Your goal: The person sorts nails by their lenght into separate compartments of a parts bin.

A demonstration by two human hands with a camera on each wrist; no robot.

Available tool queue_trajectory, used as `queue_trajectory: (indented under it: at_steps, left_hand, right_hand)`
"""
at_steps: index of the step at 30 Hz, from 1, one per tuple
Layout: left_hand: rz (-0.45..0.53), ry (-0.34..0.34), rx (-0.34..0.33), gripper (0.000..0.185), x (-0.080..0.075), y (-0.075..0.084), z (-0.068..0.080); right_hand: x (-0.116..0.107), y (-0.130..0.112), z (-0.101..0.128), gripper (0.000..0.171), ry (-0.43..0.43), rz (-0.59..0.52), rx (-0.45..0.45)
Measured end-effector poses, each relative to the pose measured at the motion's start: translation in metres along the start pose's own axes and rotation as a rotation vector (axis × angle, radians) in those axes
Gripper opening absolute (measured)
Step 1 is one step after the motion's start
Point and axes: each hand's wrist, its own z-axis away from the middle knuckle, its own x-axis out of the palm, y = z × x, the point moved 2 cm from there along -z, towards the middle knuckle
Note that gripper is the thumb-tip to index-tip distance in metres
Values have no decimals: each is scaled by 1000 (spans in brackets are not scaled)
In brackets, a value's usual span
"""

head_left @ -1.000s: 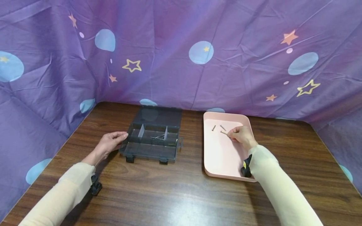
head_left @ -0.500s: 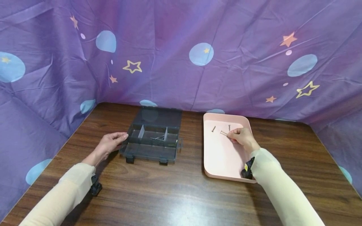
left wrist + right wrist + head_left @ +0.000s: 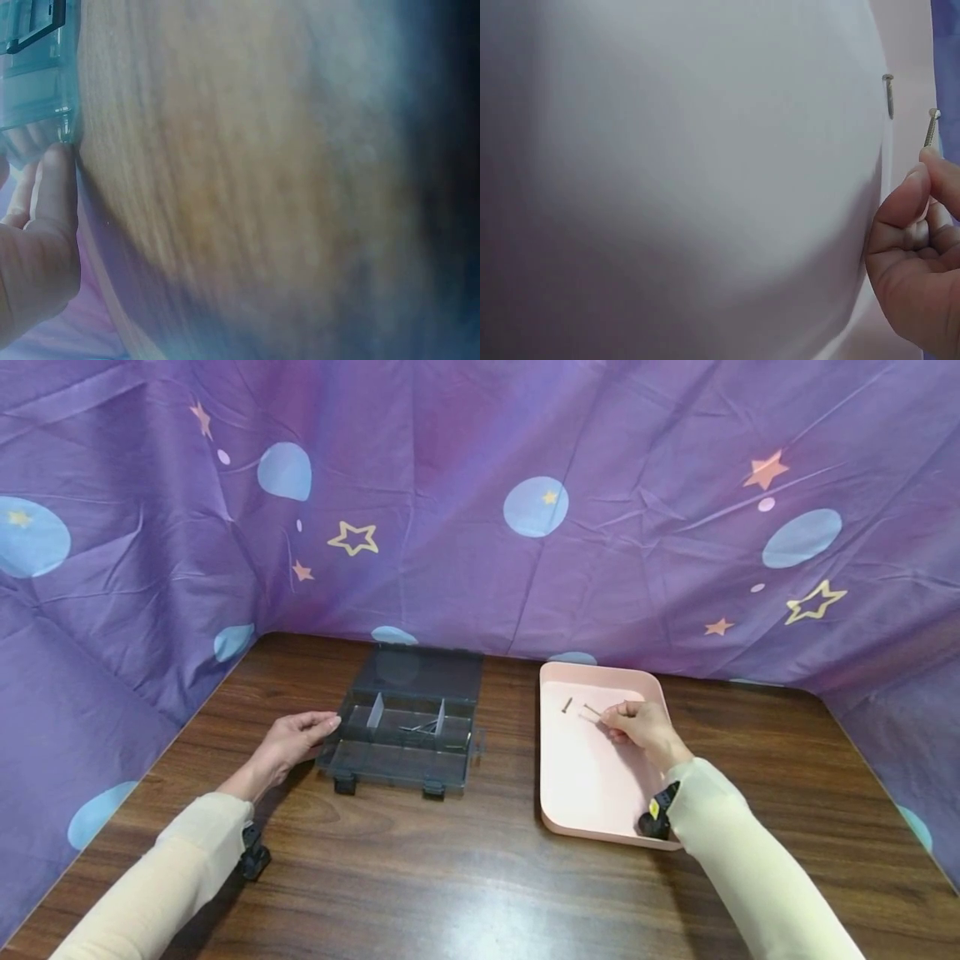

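Observation:
My right hand (image 3: 637, 727) pinches a screw (image 3: 592, 710) between thumb and fingertips, above the pink tray (image 3: 551, 777). In the right wrist view the head of the held screw (image 3: 933, 116) points away from the fingertips. Another screw (image 3: 567, 705) lies in the tray near its far left corner. On the left, a dark see-through organizer box (image 3: 401, 768) lies with its lid (image 3: 420, 672) folded back. My left hand (image 3: 288, 743) rests its fairly straight fingertips against the box's left side. Several thin screws or nails (image 3: 422, 727) lie in the box's middle compartment.
Two light dividers (image 3: 376, 711) split the box's back row, and two black latches (image 3: 433, 789) stick out at its front. A brown wood-grain table (image 3: 420, 868) carries both containers. A purple cloth with stars (image 3: 450, 568) hangs behind it.
The right hand has shifted slightly, still holding a screw. The silver screw, seen lying farther back, then beside the fingers, is no longer visible. The left hand and box have stayed put.

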Motion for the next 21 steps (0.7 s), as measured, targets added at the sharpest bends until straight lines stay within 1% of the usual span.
queue_trajectory:
  at_steps: [4, 6, 8, 11, 15, 18, 21]
  left_hand:
    - [2, 1, 2, 54, 0, 0, 0]
    - [1, 1, 2, 54, 0, -1, 0]
    - [-1, 1, 3, 54, -1, -2, 0]
    - [-2, 4, -7, 53, 0, -2, 0]
    - [-3, 0, -14, 53, 0, -1, 0]
    - [0, -4, -15, 53, 0, 0, 0]
    - [-3, -6, -16, 53, 1, 1, -1]
  right_hand:
    - [2, -7, 2, 19, -7, 58, -17]
    - [3, -12, 3, 18, -15, 51, -30]
    - [6, -18, 4, 15, -27, 20, -44]
    - [12, -25, 4, 9, -55, -82, -58]
    - [22, -36, 5, 14, -76, -161, -76]
    - [30, -44, 7, 12, -86, -181, -82]
    - [39, -53, 9, 13, -101, -197, -81]
